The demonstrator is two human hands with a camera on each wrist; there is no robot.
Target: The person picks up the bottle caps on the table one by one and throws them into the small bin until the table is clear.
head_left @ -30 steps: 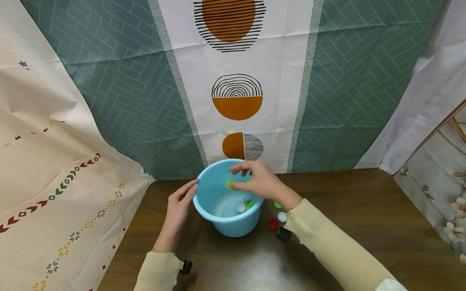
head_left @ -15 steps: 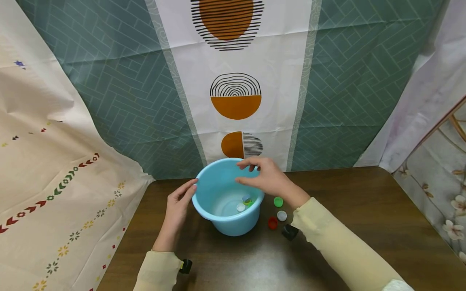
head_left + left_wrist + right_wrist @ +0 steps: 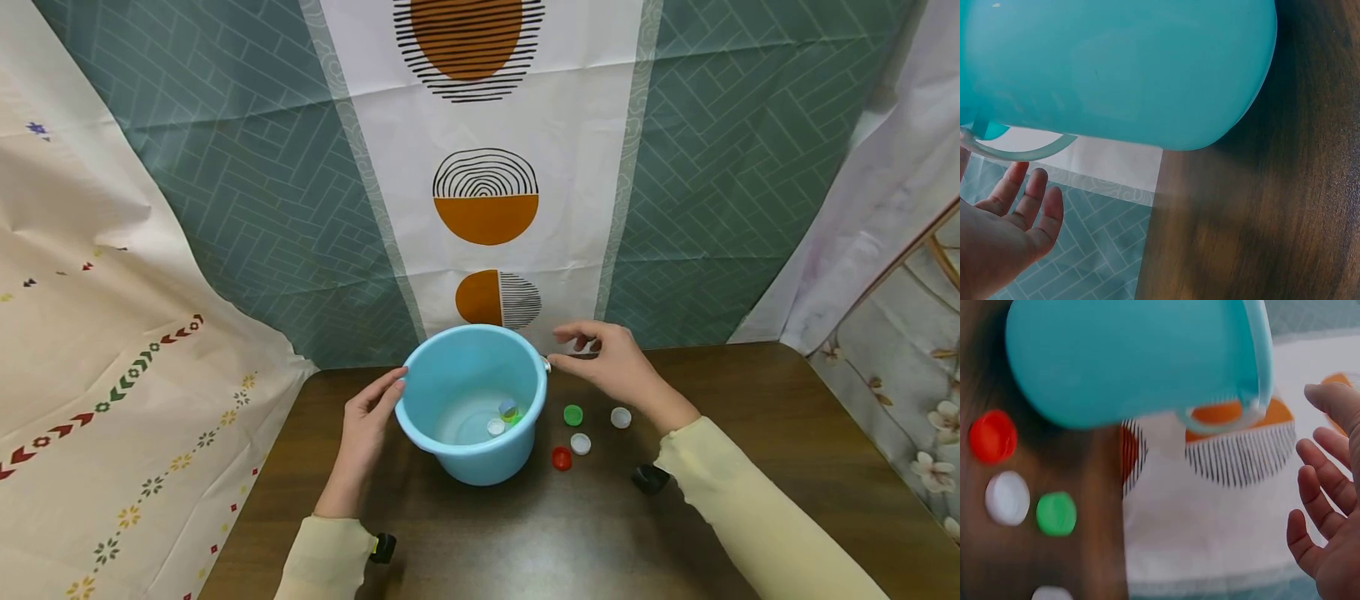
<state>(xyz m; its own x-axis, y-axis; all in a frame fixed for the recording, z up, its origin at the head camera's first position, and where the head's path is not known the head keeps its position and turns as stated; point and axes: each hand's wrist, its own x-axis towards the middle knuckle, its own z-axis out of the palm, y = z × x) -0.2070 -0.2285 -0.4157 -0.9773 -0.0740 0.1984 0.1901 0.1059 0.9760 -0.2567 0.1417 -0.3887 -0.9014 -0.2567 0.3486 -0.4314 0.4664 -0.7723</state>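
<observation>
A light blue bucket [image 3: 480, 462] stands upright on the table. At its left rim my left hand [image 3: 369, 421] pinches the edge between thumb and fingers; in the left wrist view its other fingers [image 3: 1034, 190] are loosely bent below the bucket's handle [image 3: 1029, 152]. Inside, on the bottom, lie a white bottle cap [image 3: 496, 427], a blue cap [image 3: 507, 407] and green and yellow ones partly hidden. My right hand [image 3: 618, 367] hovers just beyond the right rim, fingers relaxed and nothing in them. It is apart from the bucket in the right wrist view.
Right of the bucket, the table [image 3: 750, 450] carries a green cap [image 3: 573, 415], a red cap [image 3: 562, 458], a white cap [image 3: 581, 444] and another white cap [image 3: 620, 417]. A patterned cloth [image 3: 675, 208] hangs behind the table's far edge.
My right hand held a green cap over the bucket, then let it go. It has since moved right, out past the rim. My left hand has stayed at the rim.
</observation>
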